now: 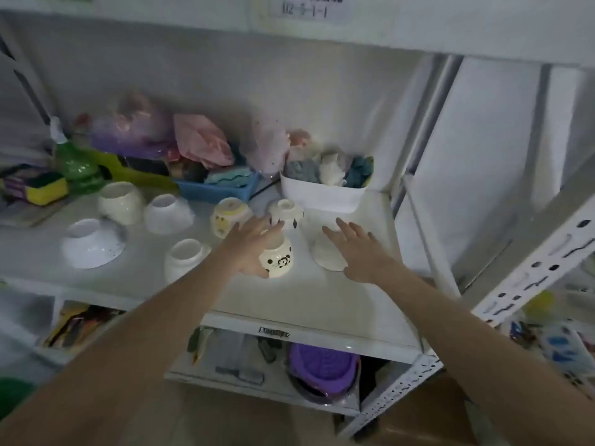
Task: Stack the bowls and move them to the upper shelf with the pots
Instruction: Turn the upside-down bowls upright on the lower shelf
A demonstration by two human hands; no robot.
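On the shelf (338, 300), the left hand (254, 246) lay spread over the panda bowl (278, 260), fingers straight. The right hand (357, 249), also open, rested on a white upturned bowl (325, 257). Other bowls (167, 214) stood upturned leftward.

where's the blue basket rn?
In the head view, the blue basket sits at the back of the shelf, left of the white tub and behind the upside-down yellow-patterned bowl.
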